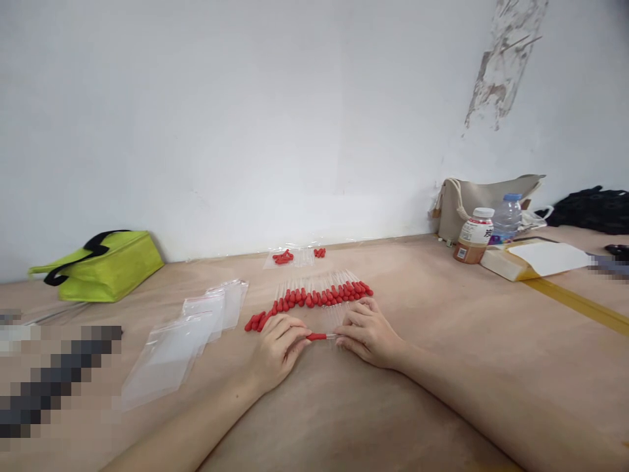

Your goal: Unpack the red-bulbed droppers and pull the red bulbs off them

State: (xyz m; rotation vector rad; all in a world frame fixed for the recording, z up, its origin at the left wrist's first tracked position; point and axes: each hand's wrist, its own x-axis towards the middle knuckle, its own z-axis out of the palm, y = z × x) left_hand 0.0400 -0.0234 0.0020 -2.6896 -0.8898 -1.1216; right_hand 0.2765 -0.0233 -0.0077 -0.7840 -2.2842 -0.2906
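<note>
Between the fingertips of my left hand [281, 346] is a red rubber dropper bulb [318, 337], its narrow end pointing right. My right hand [368, 333] pinches a clear glass tube [331, 336] that meets the bulb; how deep it sits inside cannot be made out. Just beyond my hands lies a row of droppers [309, 299], red bulbs toward me and clear tubes pointing at the wall. A few loose red bulbs [254, 321] rest beside my left hand. More clear tubes [334, 316] lie between my hands, partly hidden by the right one.
Clear zip bags [170, 354] overlap on the left, near a lime green bag [113, 269]. Against the wall lie more red bulbs [284, 257] on clear plastic. At right stand a drink bottle [474, 237], a water bottle [507, 216], a beige bag [449, 210] and a tissue pack [506, 262].
</note>
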